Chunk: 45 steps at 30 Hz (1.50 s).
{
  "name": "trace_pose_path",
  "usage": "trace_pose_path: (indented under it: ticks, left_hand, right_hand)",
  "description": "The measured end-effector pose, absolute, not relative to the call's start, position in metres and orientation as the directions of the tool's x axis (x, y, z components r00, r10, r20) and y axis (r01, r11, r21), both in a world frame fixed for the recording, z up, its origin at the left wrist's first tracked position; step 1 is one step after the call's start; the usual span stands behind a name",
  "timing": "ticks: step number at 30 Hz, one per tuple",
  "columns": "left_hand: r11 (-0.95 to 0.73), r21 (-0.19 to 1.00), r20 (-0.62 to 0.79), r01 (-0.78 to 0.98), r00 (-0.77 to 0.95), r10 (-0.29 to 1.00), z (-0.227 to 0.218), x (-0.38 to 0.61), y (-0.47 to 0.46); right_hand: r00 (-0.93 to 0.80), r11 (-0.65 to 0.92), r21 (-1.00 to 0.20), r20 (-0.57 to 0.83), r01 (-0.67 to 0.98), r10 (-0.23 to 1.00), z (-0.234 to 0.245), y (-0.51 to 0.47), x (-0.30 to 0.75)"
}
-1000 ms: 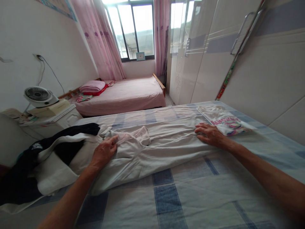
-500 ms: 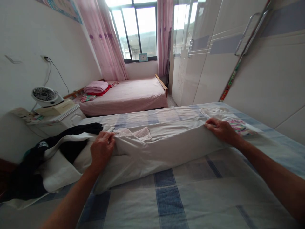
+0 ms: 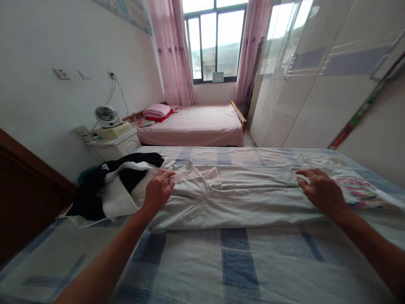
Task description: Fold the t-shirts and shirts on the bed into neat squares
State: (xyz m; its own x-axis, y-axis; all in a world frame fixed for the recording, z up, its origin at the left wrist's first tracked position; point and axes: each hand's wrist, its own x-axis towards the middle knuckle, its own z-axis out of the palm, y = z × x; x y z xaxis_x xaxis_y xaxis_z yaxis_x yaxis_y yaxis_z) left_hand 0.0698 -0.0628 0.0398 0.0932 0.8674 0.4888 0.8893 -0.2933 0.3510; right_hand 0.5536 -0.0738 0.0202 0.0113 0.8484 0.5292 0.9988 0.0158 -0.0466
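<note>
A pale grey garment that looks like trousers lies stretched across the bed in front of me, with lace cloth showing near its left end. My left hand is at that end beside the lace, its fingers loosely bent with a small gap between thumb and fingers. Over the garment's right end is my right hand, thumb and fingers apart with nothing between them. To the right of it lies a white garment with a pink print.
Black and white clothes are heaped at the left on the blue-checked bedsheet. Beyond stand a pink-covered bed and a cabinet with a fan. A wardrobe runs along the right.
The garment's near edge, held up by both hands before, now lies flat on the bed. My fingers have loosened, the right hand's most clearly. The view has turned left.
</note>
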Motion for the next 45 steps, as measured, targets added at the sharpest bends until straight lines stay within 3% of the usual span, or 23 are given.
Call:
trace_pose_path:
  ticks: [3,5,7,13,19,24,29,31,34,36,37,41,45]
  left_hand:
    - [-0.466,0.391,0.387,0.793,0.318,0.866,0.043,0.085,-0.101]
    - [-0.568,0.332,0.369,0.754,0.450,0.813,0.034,0.096,-0.124]
    - [-0.623,0.237,0.378,0.745,0.520,0.766,0.020,0.104,-0.138]
    - [-0.593,0.106,0.321,0.798,0.537,0.780,-0.017,0.103,-0.137]
    - [-0.589,0.119,0.312,0.800,0.532,0.787,-0.017,0.104,-0.136]
    - [-0.585,0.127,0.330,0.801,0.523,0.786,-0.019,0.104,-0.136]
    - [-0.591,0.155,0.359,0.792,0.512,0.780,-0.017,0.108,-0.139]
    - [-0.585,0.164,0.342,0.794,0.510,0.789,-0.013,0.110,-0.141]
    - [-0.546,0.166,0.316,0.821,0.480,0.818,-0.011,0.112,-0.143]
    - [-0.530,0.161,0.316,0.833,0.465,0.827,-0.013,0.112,-0.144]
    - [-0.528,0.158,0.319,0.835,0.463,0.827,-0.014,0.111,-0.144]
    - [-0.531,0.168,0.343,0.830,0.456,0.821,-0.017,0.108,-0.143]
    - [-0.538,0.175,0.331,0.824,0.466,0.821,-0.015,0.108,-0.141]
  right_hand:
    - [0.020,0.148,-0.291,0.505,0.945,0.863,0.036,-0.067,0.513]
    - [-0.020,0.250,-0.447,0.458,0.859,0.889,0.045,-0.058,0.476]
    - [-0.128,0.341,-0.515,0.404,0.787,0.906,0.050,-0.045,0.434]
    - [-0.366,0.414,-0.531,0.199,0.740,0.909,0.050,0.002,0.314]
    - [-0.266,0.229,-0.521,0.004,0.822,0.964,0.036,0.032,0.243]
    - [-0.256,0.209,-0.591,0.004,0.779,0.967,0.031,0.042,0.226]
    - [-0.242,0.274,-0.703,0.149,0.656,0.959,0.042,0.041,0.225]
    - [-0.255,0.306,-0.771,0.192,0.558,0.948,0.052,0.036,0.225]
    - [-0.366,0.337,-0.927,0.260,0.166,0.893,0.069,0.021,0.231]
    - [-0.437,0.311,-0.947,0.313,-0.078,0.843,0.079,0.005,0.244]
    - [-0.469,0.296,-0.948,0.315,-0.117,0.825,0.081,-0.005,0.254]
    - [-0.612,0.271,-0.962,0.214,0.001,0.762,0.073,-0.040,0.306]
    - [-0.609,0.409,-0.884,0.197,0.229,0.768,0.042,-0.059,0.349]
